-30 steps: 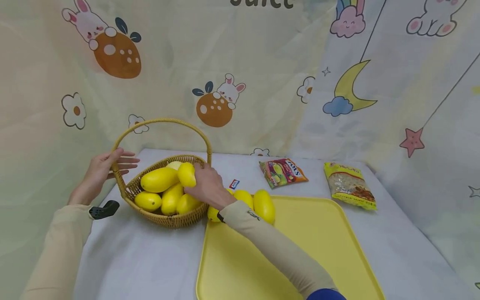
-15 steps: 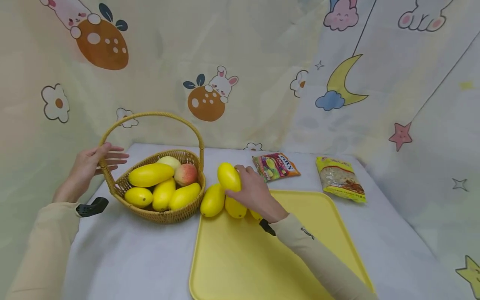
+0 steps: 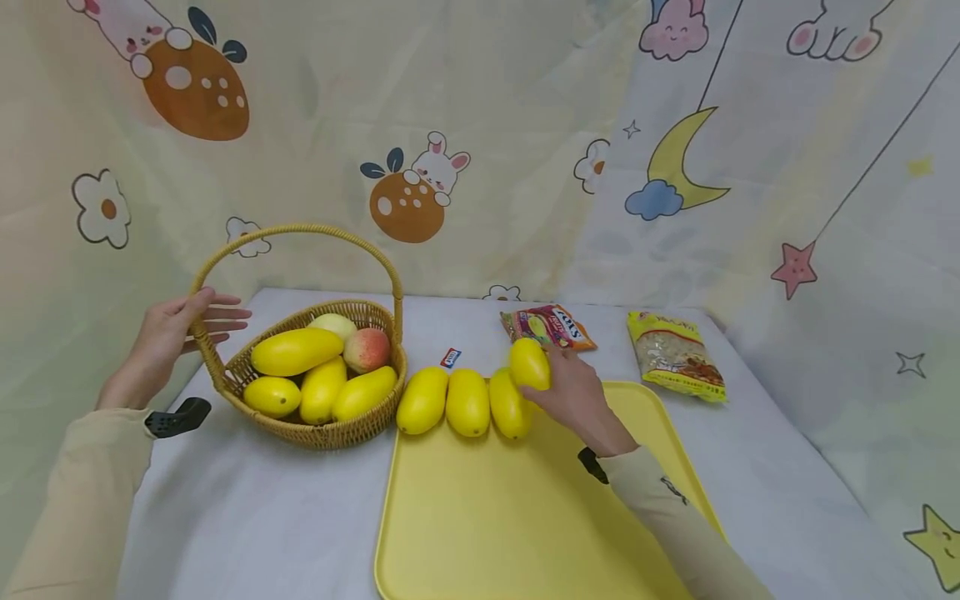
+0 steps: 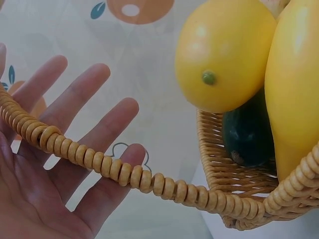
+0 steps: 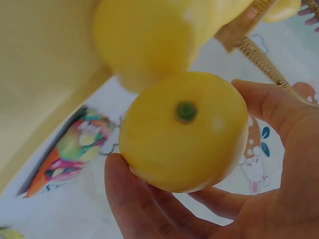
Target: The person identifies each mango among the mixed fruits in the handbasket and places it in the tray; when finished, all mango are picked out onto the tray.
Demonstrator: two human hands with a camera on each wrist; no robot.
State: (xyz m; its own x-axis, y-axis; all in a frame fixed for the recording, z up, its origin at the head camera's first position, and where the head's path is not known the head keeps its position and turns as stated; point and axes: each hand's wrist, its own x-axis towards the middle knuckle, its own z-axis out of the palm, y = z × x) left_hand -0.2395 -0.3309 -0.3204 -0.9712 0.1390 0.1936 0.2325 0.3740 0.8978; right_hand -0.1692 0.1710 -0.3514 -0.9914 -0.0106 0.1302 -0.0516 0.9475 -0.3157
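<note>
My right hand (image 3: 583, 396) grips a yellow mango (image 3: 529, 363) between thumb and fingers, over the back of the yellow tray (image 3: 480, 508). In the right wrist view the held mango (image 5: 179, 144) shows its green stem end. Three more mangoes stand side by side along the tray's back left edge, the nearest mango (image 3: 510, 404) overlapped by the held one. My left hand (image 3: 153, 342) rests against the handle (image 3: 300, 229) of a wicker basket (image 3: 352, 427). Its fingers are straight and spread in the left wrist view, with the handle (image 4: 104, 164) crossing the palm.
In the basket lie several mangoes (image 3: 296, 350), a peach (image 3: 367, 350), a pale round fruit (image 3: 333, 323) and a dark green item (image 4: 249, 132). A candy bag (image 3: 551, 325), a yellow food bag (image 3: 675, 354) and a small wrapped piece (image 3: 450, 358) lie behind the tray.
My right hand has carried the mango out of the basket, rightward past the row on the tray, uncovering the peach. The left hand stays at the handle.
</note>
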